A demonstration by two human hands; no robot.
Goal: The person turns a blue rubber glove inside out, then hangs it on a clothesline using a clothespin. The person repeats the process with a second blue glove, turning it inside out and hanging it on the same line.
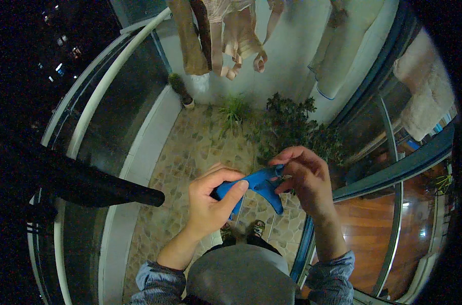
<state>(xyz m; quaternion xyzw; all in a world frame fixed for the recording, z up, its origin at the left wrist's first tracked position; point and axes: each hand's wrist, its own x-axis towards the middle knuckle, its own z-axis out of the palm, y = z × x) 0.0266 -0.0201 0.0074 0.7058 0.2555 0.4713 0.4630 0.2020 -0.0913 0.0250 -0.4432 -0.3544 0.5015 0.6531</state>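
Note:
A soft blue item (262,182), made of cloth or thin rubber, is stretched between my hands in front of my body. My left hand (211,198) grips its left part, with the thumb lying over the top. At its upper right end, the fingertips of my right hand (305,175) pinch the edge. One narrow, pointed flap of the item hangs free below my right fingers, and a smaller bit drops beneath my left thumb. Whether it is a glove or a small garment I cannot tell.
Stone-patterned floor tiles (192,152) lie underfoot. A white railing (97,87) curves along the left, near a dark padded pole (139,192). Potted plants (292,118) stand ahead. Clothes (238,34) hang above them. At right, a sliding-door frame (391,175) borders a wooden floor (368,225).

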